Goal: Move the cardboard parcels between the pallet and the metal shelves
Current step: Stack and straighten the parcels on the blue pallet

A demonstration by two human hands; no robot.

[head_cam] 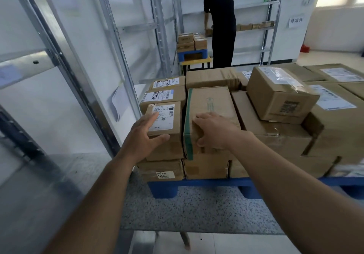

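On the blue pallet [197,183], cardboard parcels are stacked in several layers, most bearing white shipping labels. Left hand [144,135]: fingers straight and spread, lying against the near left corner of a small labelled parcel [167,123] at the pallet's front left; thumb extends along its front edge. No curl round the box. Right hand [212,130]: resting on the top near end of the green-taped parcel [208,112] just beside the small one; fingers bent over its near edge, thumb down the front face, so it grips this box.

Behind the small parcel, two more labelled parcels with black marker scrawl sit in a row. To the right, a tilted box [279,94] rests on top of flatter ones. A box in the bottom layer shows "705" upside down.

Metal shelves [65,57] stand at left, near the pallet. Farther back, a person in black [220,23] faces another shelf unit, hands at a small box; beside them a second blue pallet [195,54] carries a few parcels. Floor [197,210]: speckled grey.
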